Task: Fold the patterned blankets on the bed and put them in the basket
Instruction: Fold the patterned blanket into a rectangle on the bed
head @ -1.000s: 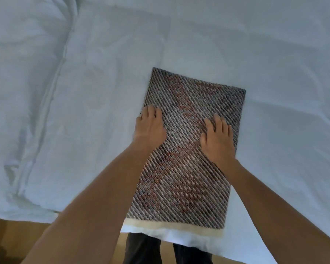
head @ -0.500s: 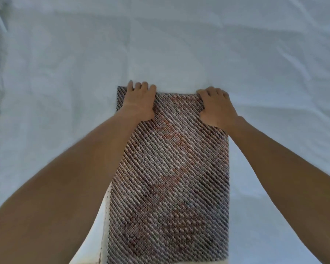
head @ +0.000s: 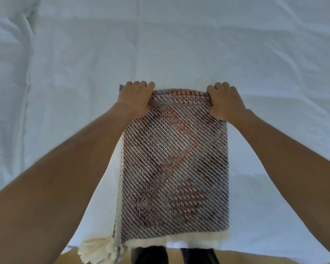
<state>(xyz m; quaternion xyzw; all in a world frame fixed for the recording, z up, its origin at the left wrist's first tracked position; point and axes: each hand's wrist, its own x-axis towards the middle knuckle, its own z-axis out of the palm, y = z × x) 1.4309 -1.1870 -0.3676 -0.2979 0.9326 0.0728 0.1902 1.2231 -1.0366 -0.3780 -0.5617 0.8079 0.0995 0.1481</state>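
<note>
Patterned blanket (head: 174, 164) at frame centre on white bed (head: 84, 73), left hand (head: 135, 99) and right hand (head: 224, 101) gripping its far corners, fingers curled over the edge, forearms extended.

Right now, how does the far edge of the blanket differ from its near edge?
The blanket's far edge is gripped at its corners by the left hand and right hand and curled up off the bed; the near edge lies flat, untouched. The far edge shows only woven pattern; the near edge ends in cream fringe. Both run straight across.
</note>
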